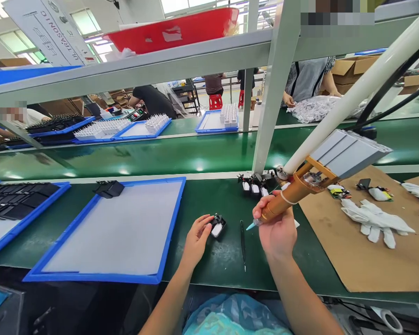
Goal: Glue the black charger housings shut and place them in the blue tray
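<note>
My left hand (197, 238) pinches the edge of a small open black plastic housing (218, 227) with a white block inside, which rests on the green bench. My right hand (278, 228) is wrapped round an orange cylindrical glue dispenser (282, 201). Its pale blue nozzle (252, 226) points down and left, apart from the housing. Between my hands lie black tweezers (243, 244). More open black housings (255, 188) with white parts stand behind the dispenser's tip.
At left is a blue-rimmed tray (162, 232) with closed black cases (109, 188) at its far corner. Another tray (61, 188) holds rows of black cases. White gloves (373, 221) lie on brown cardboard (330, 246) at right. A metal post (270, 102) rises behind the bench.
</note>
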`<state>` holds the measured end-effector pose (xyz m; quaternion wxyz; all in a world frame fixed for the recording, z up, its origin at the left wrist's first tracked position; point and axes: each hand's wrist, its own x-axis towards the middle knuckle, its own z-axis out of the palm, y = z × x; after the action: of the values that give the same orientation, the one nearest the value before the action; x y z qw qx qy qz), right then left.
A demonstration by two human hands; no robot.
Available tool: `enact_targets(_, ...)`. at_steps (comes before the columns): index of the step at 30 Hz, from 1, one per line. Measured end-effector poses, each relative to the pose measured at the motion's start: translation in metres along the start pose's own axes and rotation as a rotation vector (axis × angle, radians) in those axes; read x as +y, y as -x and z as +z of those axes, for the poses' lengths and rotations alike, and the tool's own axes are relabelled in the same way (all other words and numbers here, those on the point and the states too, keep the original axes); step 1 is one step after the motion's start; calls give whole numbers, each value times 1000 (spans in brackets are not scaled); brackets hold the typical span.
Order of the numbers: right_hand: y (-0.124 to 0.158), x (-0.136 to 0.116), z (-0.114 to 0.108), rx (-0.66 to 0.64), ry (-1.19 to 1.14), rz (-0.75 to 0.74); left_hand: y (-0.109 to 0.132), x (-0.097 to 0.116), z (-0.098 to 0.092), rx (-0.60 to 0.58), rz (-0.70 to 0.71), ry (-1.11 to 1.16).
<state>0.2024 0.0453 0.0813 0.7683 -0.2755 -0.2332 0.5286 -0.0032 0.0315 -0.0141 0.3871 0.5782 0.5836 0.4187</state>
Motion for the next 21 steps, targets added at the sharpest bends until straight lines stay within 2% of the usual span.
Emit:
enact_targets(5, 4, 6, 14, -52, -27, 18, 9, -1, 11, 23, 155, -332)
enact_targets(8, 5, 12, 23, -100, -67, 39, 11, 2, 14, 28, 164, -418)
enact_targets(13, 7, 23, 35, -191, -83, 4, 19, 16, 7, 5, 149, -381)
enact_targets(21, 8, 28, 40, -203, -37, -37, 25, 40, -1, 51, 234, -372)
